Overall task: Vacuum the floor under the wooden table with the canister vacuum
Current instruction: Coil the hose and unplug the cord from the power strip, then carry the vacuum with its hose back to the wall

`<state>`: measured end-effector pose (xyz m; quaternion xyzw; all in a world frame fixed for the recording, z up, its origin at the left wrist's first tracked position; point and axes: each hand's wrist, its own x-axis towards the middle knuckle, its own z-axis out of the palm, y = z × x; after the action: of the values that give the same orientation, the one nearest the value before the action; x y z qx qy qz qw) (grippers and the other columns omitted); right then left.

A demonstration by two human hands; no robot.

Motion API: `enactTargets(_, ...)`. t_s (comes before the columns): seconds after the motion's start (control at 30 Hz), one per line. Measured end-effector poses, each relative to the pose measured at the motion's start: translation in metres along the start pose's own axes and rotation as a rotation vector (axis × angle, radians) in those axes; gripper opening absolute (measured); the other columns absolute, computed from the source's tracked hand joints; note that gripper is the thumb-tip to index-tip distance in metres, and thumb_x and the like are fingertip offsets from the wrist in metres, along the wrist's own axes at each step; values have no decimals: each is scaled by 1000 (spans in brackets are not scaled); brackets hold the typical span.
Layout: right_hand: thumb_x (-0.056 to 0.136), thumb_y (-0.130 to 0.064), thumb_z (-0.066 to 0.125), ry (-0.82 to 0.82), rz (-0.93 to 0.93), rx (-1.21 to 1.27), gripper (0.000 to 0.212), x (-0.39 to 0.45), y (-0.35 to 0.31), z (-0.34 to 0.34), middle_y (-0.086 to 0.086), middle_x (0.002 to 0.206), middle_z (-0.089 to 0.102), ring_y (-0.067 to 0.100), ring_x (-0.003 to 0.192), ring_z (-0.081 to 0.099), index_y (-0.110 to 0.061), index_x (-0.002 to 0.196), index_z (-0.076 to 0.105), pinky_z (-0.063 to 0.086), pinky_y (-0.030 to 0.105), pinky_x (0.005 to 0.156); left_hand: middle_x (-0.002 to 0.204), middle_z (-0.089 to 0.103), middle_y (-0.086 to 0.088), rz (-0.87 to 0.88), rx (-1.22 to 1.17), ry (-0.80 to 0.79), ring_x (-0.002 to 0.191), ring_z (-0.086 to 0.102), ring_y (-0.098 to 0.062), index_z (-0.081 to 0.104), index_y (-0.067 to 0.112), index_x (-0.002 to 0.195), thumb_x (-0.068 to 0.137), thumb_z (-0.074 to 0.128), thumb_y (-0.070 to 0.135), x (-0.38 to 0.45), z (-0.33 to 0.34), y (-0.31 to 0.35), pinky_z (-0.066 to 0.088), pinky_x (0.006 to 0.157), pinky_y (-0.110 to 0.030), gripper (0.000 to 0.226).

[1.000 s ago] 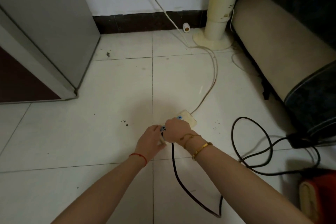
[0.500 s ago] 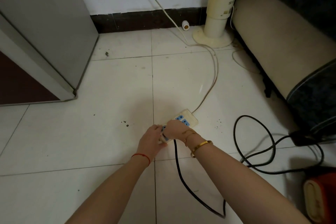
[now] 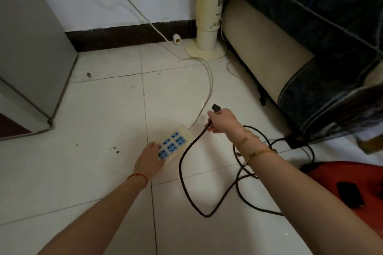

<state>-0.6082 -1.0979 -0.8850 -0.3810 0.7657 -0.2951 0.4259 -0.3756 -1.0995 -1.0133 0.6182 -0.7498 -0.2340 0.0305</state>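
Observation:
A cream power strip [image 3: 176,141] with blue sockets lies on the white tiled floor. My left hand [image 3: 149,160] presses down on its near end. My right hand [image 3: 222,121] is raised to the right of the strip, closed around the black plug [image 3: 216,108] of the vacuum's cable. The plug is clear of the sockets. The black cable [image 3: 184,172] loops over the floor toward the red canister vacuum [image 3: 350,184] at the right edge, which is partly cut off.
A grey cabinet [image 3: 31,47] stands at the left. A cream tower fan [image 3: 208,16] stands against the back wall. A dark covered sofa [image 3: 310,58] fills the right side. The strip's pale cord [image 3: 208,80] runs up to the wall. Dirt specks dot the tiles.
My right hand pulled the black plug out of the power strip and lifted it up and to the right. My left hand stayed on the strip. The view shifted, showing more of the vacuum.

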Motion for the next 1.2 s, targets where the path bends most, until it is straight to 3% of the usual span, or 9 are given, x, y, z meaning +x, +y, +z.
enactTargets(0.13,93,-23,55,186,158,453,27,-6,50,-50,5,70,61,16,57,58,-9,69,58,50,25,57,113,61,-12,98,-177,152,99,58,-24,63,3,110,101,39,19,-2,-4,60,41,84,-29,30)
enactTargets(0.3,92,-27,60,283,268,750,21,-20,106,-96,7,68,59,16,52,57,-9,81,57,49,26,52,93,72,-5,111,-525,-222,87,67,-20,71,9,98,102,32,42,-13,2,160,47,82,-27,51)
enactTargets(0.43,93,-33,58,330,314,768,26,-30,147,-120,3,59,62,12,48,57,-7,95,58,48,20,44,80,72,4,107,-644,-266,79,66,-11,70,19,90,96,33,56,-25,24,208,45,77,-24,52)
enactTargets(0.53,97,-42,48,309,349,693,40,-37,168,-128,7,76,63,18,61,58,-3,97,60,50,24,54,82,69,3,188,-564,-252,75,63,-9,67,16,95,89,49,59,-36,38,225,44,66,-16,46)
enactTargets(0.7,101,-25,39,266,392,494,30,-46,190,-125,9,85,64,18,64,56,-2,94,58,46,24,58,62,53,-1,197,-452,-175,67,55,-23,53,9,68,88,38,68,-42,62,246,44,67,-30,64)
enactTargets(0.8,97,-8,39,281,357,421,26,-50,199,-121,16,92,63,21,68,59,-3,80,58,51,26,61,82,64,-2,191,-308,-148,83,61,-21,62,10,95,82,32,78,-38,79,252,45,74,-29,76)
enactTargets(0.9,95,-15,42,298,307,209,29,-56,205,-118,12,82,63,25,77,61,-10,70,57,53,38,78,104,62,-3,158,-121,-74,95,59,-20,58,10,107,87,42,65,-33,97,254,46,83,-30,61)
enactTargets(1.07,95,-23,45,269,263,-272,27,-64,214,-102,18,93,65,32,88,66,-1,92,60,51,35,72,120,53,-10,6,133,-107,109,55,-23,45,3,119,84,59,51,-22,115,245,44,90,-31,61)
enactTargets(1.2,94,-5,40,224,290,-520,25,-65,224,-89,16,116,62,28,107,60,1,110,58,47,31,81,85,62,1,-14,126,-208,84,61,-19,57,13,82,85,59,49,-14,124,240,46,68,-25,36)
